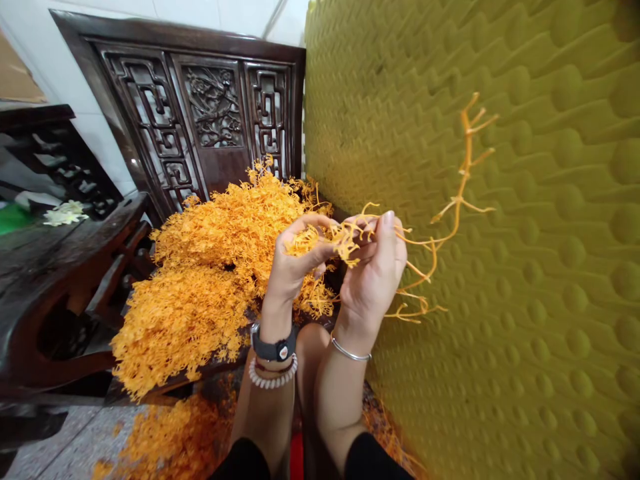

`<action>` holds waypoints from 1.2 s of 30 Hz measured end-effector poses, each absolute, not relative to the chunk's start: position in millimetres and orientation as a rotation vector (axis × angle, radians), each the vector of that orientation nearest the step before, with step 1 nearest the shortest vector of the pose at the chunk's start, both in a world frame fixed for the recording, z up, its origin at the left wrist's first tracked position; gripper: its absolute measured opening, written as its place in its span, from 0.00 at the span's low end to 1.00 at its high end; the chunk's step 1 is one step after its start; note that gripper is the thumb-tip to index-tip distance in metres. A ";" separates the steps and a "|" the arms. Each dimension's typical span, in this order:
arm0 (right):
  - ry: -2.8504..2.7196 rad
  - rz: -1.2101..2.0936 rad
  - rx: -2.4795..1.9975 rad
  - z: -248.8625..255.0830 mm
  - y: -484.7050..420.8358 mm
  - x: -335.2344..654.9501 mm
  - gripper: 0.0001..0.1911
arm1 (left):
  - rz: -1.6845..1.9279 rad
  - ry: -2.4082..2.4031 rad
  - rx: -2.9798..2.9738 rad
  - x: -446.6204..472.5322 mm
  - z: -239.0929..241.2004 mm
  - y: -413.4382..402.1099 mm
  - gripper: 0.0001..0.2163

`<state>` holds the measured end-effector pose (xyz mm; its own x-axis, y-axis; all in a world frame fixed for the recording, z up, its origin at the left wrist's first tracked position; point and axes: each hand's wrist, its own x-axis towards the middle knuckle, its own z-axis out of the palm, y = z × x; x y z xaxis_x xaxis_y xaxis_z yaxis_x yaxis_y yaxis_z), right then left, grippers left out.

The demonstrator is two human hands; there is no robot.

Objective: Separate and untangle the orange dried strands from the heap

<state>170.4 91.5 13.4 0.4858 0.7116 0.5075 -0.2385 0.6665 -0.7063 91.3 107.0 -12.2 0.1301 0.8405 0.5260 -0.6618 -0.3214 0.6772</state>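
Observation:
My left hand [295, 257] is closed around a small clump of orange plastic sprigs [305, 240]. My right hand [377, 267] pinches a long orange branched stem [453, 200] that runs up and to the right across the green foam. The two hands are close together, joined by the tangle of sprigs between them. A large heap of the same orange sprigs [210, 273] lies just behind and left of my hands. A watch and a bead bracelet sit on my left wrist; a thin bangle is on the right wrist.
A tall olive-green dimpled foam sheet [500, 267] stands close on the right. A dark carved wooden bench back [200, 113] is behind the heap, and a dark wooden table [55, 253] is on the left. More orange sprigs [165, 433] lie on the floor.

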 end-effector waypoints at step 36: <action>-1.426 1.207 -0.469 15.5 79.2 167.9 0.19 | 1.435 0.143 0.970 61.6 -4.3 87.1 0.18</action>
